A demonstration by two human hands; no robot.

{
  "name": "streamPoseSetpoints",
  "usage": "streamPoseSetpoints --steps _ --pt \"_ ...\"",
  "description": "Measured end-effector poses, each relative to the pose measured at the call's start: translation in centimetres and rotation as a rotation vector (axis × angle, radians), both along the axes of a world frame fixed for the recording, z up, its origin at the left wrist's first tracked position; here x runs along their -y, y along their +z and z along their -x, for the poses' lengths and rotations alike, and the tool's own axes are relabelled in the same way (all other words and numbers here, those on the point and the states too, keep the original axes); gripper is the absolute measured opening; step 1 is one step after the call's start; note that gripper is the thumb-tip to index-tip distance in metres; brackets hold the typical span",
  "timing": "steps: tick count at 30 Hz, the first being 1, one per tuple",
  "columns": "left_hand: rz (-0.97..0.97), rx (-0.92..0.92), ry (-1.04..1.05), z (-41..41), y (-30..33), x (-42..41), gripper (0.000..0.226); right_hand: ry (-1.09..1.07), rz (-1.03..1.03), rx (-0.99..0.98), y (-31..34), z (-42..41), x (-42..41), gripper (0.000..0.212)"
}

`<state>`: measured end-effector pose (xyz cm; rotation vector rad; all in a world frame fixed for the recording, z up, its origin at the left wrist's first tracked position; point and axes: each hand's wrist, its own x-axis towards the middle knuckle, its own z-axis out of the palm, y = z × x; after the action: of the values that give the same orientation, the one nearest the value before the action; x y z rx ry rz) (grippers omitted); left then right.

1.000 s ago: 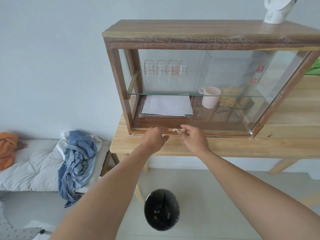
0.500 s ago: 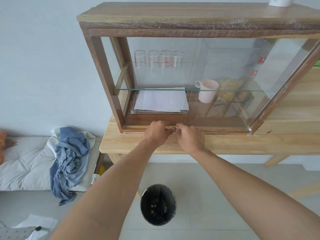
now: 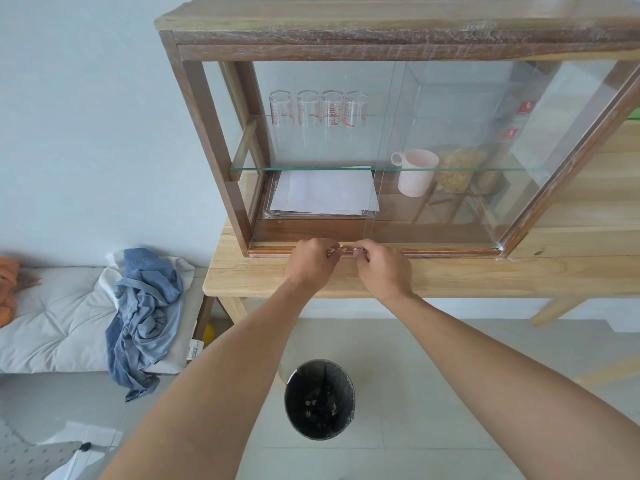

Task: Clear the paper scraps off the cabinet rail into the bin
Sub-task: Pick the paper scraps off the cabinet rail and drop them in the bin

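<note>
At frame centre, left hand (image 3: 313,263) and right hand (image 3: 382,268) pinch scraps (image 3: 341,250) on the rail (image 3: 433,251); bin (image 3: 319,398) below.

Both hands, left hand (image 3: 313,261) and right hand (image 3: 382,268), crowd the brown wooden bottom rail (image 3: 433,251) of the glass-fronted cabinet (image 3: 381,43), the sliding glass pane (image 3: 467,150) walling off the shelves behind. Below, open floor surrounds the round black-lined bin (image 3: 319,398), with the pale wooden table edge (image 3: 485,285) overhanging it.
</note>
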<state>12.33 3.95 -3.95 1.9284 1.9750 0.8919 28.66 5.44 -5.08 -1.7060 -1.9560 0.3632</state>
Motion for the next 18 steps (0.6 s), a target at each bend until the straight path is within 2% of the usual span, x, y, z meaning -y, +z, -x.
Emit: streamPoseSetpoints --steps 18 --pt "0.156 0.062 0.031 3.7 -1.5 10.4 0.026 0.009 0.128 -0.095 -2.1 1.5 9.6 0.022"
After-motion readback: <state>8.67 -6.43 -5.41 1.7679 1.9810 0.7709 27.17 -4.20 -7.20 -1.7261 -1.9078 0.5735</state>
